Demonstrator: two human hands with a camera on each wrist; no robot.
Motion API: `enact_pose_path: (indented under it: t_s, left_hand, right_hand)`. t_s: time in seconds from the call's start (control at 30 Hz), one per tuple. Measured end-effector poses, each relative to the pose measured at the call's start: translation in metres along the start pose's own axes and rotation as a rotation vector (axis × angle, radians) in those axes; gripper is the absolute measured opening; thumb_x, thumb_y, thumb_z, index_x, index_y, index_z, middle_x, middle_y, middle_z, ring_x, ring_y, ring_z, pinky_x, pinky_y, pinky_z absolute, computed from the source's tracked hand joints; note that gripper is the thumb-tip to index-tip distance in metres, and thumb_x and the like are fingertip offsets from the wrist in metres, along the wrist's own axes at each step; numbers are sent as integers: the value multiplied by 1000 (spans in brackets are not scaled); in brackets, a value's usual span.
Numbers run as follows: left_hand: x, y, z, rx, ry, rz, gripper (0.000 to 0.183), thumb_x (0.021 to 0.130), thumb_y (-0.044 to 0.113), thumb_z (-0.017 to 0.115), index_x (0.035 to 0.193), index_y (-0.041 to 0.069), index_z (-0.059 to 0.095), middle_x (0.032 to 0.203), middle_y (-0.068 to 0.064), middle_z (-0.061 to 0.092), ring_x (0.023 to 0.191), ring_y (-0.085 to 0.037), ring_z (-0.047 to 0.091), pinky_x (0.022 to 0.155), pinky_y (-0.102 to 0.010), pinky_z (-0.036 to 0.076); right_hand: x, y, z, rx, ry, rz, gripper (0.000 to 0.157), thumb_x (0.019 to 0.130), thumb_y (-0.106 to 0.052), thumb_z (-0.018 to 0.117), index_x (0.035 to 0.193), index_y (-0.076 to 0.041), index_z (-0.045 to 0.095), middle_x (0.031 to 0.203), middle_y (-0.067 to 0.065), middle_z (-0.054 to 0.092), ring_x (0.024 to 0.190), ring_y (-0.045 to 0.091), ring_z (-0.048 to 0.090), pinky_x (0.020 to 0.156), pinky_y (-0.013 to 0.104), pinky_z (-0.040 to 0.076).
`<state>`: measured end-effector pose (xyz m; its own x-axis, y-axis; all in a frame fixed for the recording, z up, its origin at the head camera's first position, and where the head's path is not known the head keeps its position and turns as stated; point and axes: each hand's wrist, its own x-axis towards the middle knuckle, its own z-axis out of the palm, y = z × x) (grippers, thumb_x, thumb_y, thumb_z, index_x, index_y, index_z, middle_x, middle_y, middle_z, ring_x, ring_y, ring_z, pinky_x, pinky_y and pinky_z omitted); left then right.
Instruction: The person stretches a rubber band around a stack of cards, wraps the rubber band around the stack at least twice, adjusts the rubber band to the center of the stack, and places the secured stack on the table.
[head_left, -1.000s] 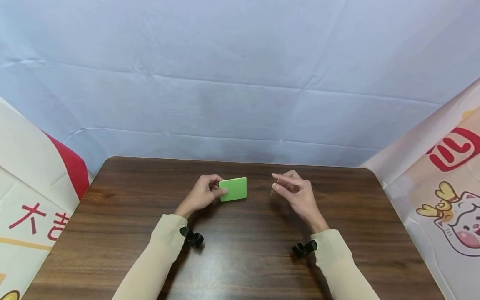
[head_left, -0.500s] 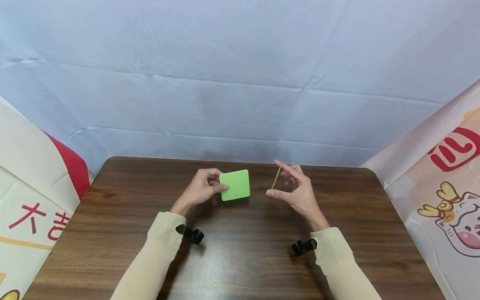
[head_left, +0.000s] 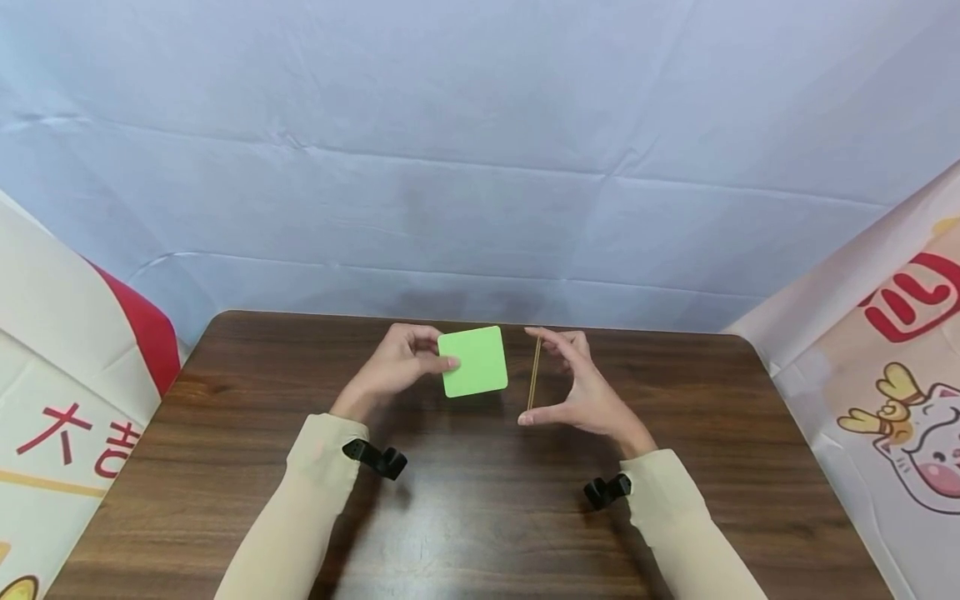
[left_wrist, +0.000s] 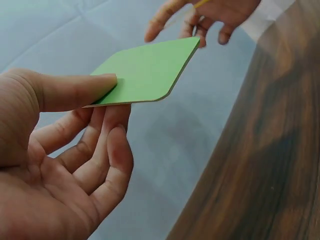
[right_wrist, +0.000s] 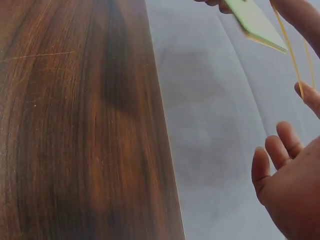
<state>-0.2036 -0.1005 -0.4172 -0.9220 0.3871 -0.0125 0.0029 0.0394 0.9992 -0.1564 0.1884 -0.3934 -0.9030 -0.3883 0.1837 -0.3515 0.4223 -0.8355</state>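
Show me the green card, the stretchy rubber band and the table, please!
Green card (head_left: 480, 358): head view, middle of its flat face.
Rubber band (head_left: 535, 373): head view, halfway along its stretched length.
Table (head_left: 480, 508): head view, bare part of its brown top.

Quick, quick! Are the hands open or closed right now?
Left hand: closed, pinching a light-green, round-cornered square card.
Right hand: open, spread wide with a thin yellow rubber band stretched on it.

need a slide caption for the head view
Left hand holds a green card while the right hand holds a rubber band stretched, both above a wood-grain table.
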Motion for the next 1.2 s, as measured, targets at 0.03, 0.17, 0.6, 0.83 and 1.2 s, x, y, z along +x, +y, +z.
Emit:
enact_pose_path:
  t_s: [0.03, 0.17, 0.6, 0.83, 1.2]
  left_hand:
    - [0, 1, 0, -12, -9, -14, 10, 85, -3, 77, 91, -1, 69, 83, -8, 71, 76, -17, 68, 82, -38, 57]
    - [0, 5, 0, -51, -38, -64, 12, 84, -3, 77, 90, 1, 67, 83, -6, 69, 79, -18, 66, 85, -42, 56]
    - [1, 9, 1, -154, -161, -118, 20, 86, -4, 74, 78, 8, 60, 72, -1, 64, 73, -14, 65, 74, -36, 56]
    - [2, 4, 3, -151, -201, -91, 23, 87, -2, 74, 73, 7, 58, 65, -1, 57, 69, -16, 60, 70, -34, 54]
    - [3, 6, 11, -151, -235, -118, 6, 89, -2, 73, 94, -3, 71, 83, -8, 73, 73, -17, 67, 71, -35, 55]
  right_hand:
    - [1, -1, 0, -11, -20, 4, 112, 58, -10, 100, 153, -18, 42, 127, 11, 36, 123, 24, 37, 97, 47, 35]
    - [3, -5, 2, -29, -81, -8, 120, 56, -11, 102, 156, -19, 35, 127, 12, 34, 125, 26, 34, 103, 53, 33]
    - [8, -9, 5, -34, -155, -60, 129, 54, -13, 102, 158, -15, 27, 132, 16, 31, 126, 30, 30, 105, 60, 30]
    - [10, -9, 7, -29, -180, -66, 128, 55, -12, 102, 158, -14, 26, 131, 19, 32, 125, 29, 30, 103, 62, 33]
    - [15, 15, 14, -33, -184, -74, 135, 50, -17, 104, 159, -20, 25, 130, 11, 32, 124, 27, 29, 104, 60, 33]
